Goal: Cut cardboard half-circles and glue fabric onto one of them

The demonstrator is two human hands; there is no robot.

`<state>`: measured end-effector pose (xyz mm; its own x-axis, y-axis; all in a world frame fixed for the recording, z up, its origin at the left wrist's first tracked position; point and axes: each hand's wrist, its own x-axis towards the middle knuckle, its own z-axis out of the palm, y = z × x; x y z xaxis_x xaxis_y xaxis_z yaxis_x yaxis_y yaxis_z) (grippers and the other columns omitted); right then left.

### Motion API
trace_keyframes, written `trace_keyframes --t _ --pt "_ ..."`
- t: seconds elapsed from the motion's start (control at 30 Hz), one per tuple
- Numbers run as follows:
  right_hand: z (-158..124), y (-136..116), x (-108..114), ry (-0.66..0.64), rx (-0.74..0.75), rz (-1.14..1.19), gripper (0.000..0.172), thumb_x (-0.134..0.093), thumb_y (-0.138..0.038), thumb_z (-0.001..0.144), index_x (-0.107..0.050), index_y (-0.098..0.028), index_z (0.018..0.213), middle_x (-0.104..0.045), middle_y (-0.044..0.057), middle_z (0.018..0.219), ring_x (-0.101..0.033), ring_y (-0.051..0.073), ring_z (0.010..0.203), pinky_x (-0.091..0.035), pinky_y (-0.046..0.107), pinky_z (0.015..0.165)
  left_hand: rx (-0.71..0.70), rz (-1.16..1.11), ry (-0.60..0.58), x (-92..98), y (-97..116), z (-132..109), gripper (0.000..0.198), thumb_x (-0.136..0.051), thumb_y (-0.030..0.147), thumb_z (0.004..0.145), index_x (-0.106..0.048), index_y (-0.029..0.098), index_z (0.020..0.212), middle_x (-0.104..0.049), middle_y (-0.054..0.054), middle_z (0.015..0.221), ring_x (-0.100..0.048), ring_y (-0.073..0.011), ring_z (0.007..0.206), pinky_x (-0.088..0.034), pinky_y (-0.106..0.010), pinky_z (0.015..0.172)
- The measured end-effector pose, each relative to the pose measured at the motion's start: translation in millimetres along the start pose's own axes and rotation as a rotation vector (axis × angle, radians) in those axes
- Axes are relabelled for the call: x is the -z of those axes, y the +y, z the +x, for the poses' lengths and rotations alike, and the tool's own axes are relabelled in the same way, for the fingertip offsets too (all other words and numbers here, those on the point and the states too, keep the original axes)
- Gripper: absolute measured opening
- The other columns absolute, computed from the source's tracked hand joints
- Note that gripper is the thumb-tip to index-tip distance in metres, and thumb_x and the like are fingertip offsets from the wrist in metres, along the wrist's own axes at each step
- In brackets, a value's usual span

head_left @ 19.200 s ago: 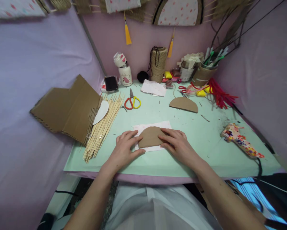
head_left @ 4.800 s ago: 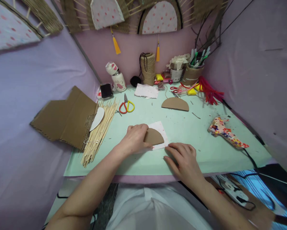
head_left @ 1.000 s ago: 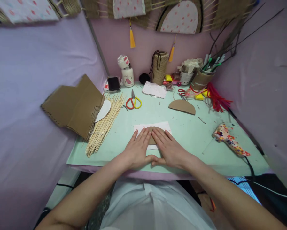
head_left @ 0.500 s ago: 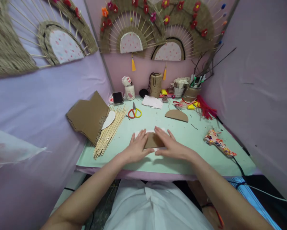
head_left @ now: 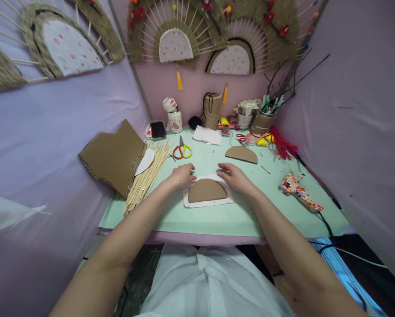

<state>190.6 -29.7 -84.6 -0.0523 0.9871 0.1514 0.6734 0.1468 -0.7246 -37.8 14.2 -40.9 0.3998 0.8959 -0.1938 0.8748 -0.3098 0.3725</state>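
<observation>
A brown cardboard half-circle (head_left: 207, 190) lies flat on a white cloth piece (head_left: 204, 204) near the table's front. My left hand (head_left: 183, 175) is at the cloth's upper left corner, its fingers apart and curved, with nothing seen in them. At the upper right corner is my right hand (head_left: 232, 175), fingers also apart and holding nothing visible. Whether the fingertips touch the cloth is hard to tell. A second cardboard half-circle (head_left: 241, 154) rests farther back on the right.
Scissors (head_left: 182, 148), thin sticks (head_left: 148, 180) and a large cardboard sheet (head_left: 113, 154) are at the left. A patterned glue gun (head_left: 300, 192) with a cord lies right. Along the back stand a twine spool (head_left: 212, 111), a white bottle (head_left: 175, 120) and a pen holder (head_left: 263, 122).
Both hands have lifted off the cardboard half-circle and moved apart to the cloth's upper corners, uncovering the cardboard and cloth. The camera view has shifted slightly.
</observation>
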Motion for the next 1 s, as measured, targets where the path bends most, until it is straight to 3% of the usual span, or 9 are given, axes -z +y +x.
trace_keyframes --t 0.13,0.27,0.33,0.47,0.57,0.67,0.83,0.9,1.0 --pt "7 3 -5 0.025 -0.039 -0.032 0.028 -0.058 -0.023 0.080 -0.065 -0.016 0.107 -0.065 0.010 0.102 -0.060 0.022 0.096 -0.044 0.037 0.090 0.052 0.044 -0.054 -4.7 -3 11 0.035 -0.057 0.035 0.090 -0.055 0.016 0.119 -0.058 -0.010 0.120 -0.060 -0.0223 0.103 -0.051 -0.044 0.086" --pt "8 6 -6 0.026 -0.076 -0.006 0.002 -0.063 -0.020 0.071 -0.063 -0.018 0.072 -0.060 0.005 0.081 -0.055 0.023 0.090 -0.041 0.036 0.086 0.038 -0.014 -0.057 -7.2 -7 10 0.035 -0.056 0.035 0.091 -0.055 0.017 0.121 -0.057 -0.009 0.122 -0.060 -0.0215 0.102 -0.052 -0.043 0.085" --pt "6 4 -4 0.029 -0.090 0.049 0.007 -0.061 -0.020 0.071 -0.057 -0.020 0.065 -0.058 0.003 0.076 -0.054 0.021 0.084 -0.041 0.034 0.082 0.003 -0.079 -0.027 -5.7 -8 3 0.028 -0.058 0.032 0.089 -0.059 0.016 0.111 -0.060 -0.009 0.115 -0.059 -0.0218 0.100 -0.051 -0.042 0.086" --pt "-2 -2 0 0.037 -0.116 0.244 0.010 -0.048 -0.030 0.081 -0.050 -0.021 0.076 -0.061 0.001 0.079 -0.054 0.017 0.074 -0.043 0.028 0.069 -0.107 -0.290 0.060 -1.2 -10 -14 0.010 -0.053 0.024 0.083 -0.059 0.017 0.087 -0.062 -0.004 0.089 -0.057 -0.0201 0.088 -0.046 -0.034 0.081" --pt "-7 -4 0 0.030 -0.145 0.391 0.018 -0.042 -0.038 0.086 -0.047 -0.022 0.079 -0.059 -0.002 0.072 -0.052 0.014 0.064 -0.042 0.025 0.059 -0.157 -0.469 0.118 -3.6 -14 -22 0.012 -0.046 0.027 0.081 -0.054 0.019 0.084 -0.058 0.001 0.081 -0.054 -0.0161 0.079 -0.044 -0.028 0.073" --pt "-11 -5 -4 -0.009 -0.166 0.505 0.024 -0.053 -0.046 0.080 -0.048 -0.022 0.084 -0.056 -0.005 0.064 -0.053 0.014 0.058 -0.041 0.024 0.054 -0.158 -0.616 0.179 -12.0 -16 -23 0.011 -0.047 0.030 0.079 -0.050 0.020 0.081 -0.054 0.003 0.077 -0.050 -0.0143 0.075 -0.041 -0.025 0.070" --pt "-9 -9 -6 -0.005 -0.167 0.655 0.049 -0.076 -0.032 0.057 -0.055 -0.020 0.100 -0.066 -0.003 0.075 -0.063 0.018 0.069 -0.049 0.029 0.062 -0.122 -0.844 0.212 -14.8 -18 -22 0.021 -0.057 0.039 0.075 -0.051 0.021 0.083 -0.052 0.004 0.069 -0.051 -0.0135 0.066 -0.040 -0.024 0.062" --pt "-5 -15 -3 0.053 -0.153 0.733 0.050 -0.076 -0.032 0.056 -0.056 -0.021 0.101 -0.069 0.000 0.083 -0.065 0.020 0.078 -0.052 0.032 0.070 -0.120 -0.931 0.201 -6.9 -19 -21 0.032 -0.056 0.049 0.076 -0.053 0.021 0.090 -0.058 0.001 0.072 -0.056 -0.0156 0.067 -0.042 -0.026 0.062" --pt "8 -27 2 0.144 -0.114 0.865 0.050 -0.072 -0.041 0.060 -0.054 -0.022 0.102 -0.071 0.004 0.100 -0.066 0.023 0.093 -0.052 0.037 0.079 -0.150 -1.167 0.200 4.4 -15 -15 0.054 -0.038 0.065 0.081 -0.055 0.019 0.105 -0.067 -0.008 0.090 -0.064 -0.0230 0.084 -0.048 -0.035 0.070"
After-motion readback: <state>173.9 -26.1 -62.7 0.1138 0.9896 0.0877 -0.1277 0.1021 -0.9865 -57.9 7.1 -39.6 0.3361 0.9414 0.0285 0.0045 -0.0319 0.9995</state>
